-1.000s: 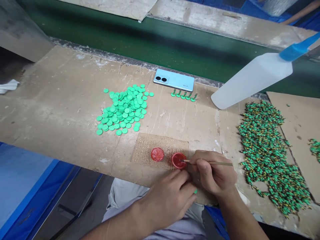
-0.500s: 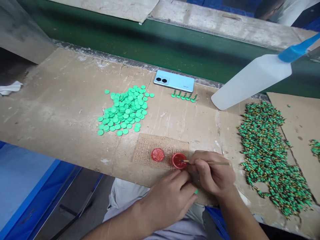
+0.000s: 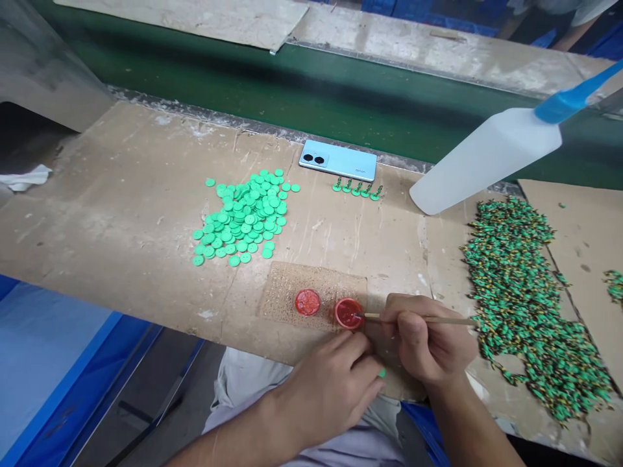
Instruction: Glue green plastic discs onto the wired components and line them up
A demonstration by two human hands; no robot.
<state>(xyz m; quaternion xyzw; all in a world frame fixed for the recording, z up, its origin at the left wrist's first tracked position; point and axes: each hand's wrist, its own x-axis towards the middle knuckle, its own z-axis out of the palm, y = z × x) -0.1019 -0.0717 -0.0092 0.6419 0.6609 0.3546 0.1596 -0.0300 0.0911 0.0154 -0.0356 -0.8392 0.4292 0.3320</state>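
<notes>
My right hand [image 3: 428,340] pinches a thin wooden brush [image 3: 418,318], its tip inside a shallow red cap of red paste [image 3: 348,313]. That cap sits on a perforated cork-like mat [image 3: 280,305], next to a second red cap [image 3: 307,301]. My left hand [image 3: 331,389] is curled just below the first cap, with a small green piece [image 3: 382,373] showing at its fingertips. Most of that piece is hidden. Further up lies a loose pile of green discs [image 3: 238,220].
A pale blue phone [image 3: 338,161] lies face down behind a short row of small green figures [image 3: 357,188]. A large heap of green-and-yellow pieces [image 3: 525,311] covers the right. A white plastic bottle [image 3: 481,162] intrudes from the upper right. The board [image 3: 121,194] ends at a green band.
My right hand has shifted slightly right and the brush handle now reaches further right, with its tip still in the red cap. The view has tilted a little.
</notes>
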